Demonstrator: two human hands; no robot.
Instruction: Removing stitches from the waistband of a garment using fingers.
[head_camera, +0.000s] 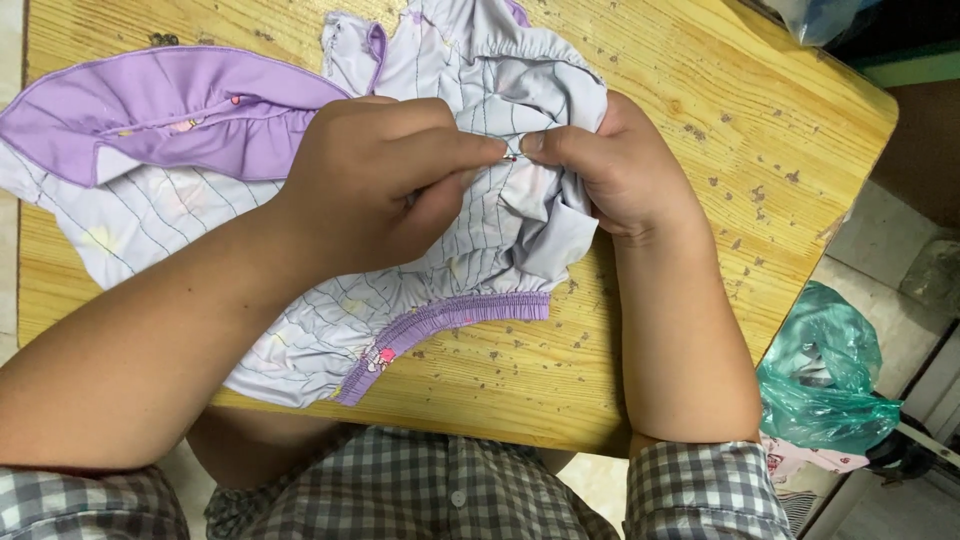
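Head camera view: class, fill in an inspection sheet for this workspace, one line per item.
Surface: worn wooden table, paint flecked.
Job's things: pale lilac striped garment with purple ruffle and elastic trim, spread and bunched; a tiny object, too small to identify, at the pinch.
Clutter: nothing seen on the table.
Grippers: left hand and right hand pinch the fabric, fingertips meeting.
Cables: nothing seen.
Surroundings: green plastic bag on the floor, right.

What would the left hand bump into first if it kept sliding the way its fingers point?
The left hand points toward the right hand. Its fingertips nearly meet the right thumb over the pale lilac garment, so it would probably meet that thumb first, or whatever tiny thing sits between them.
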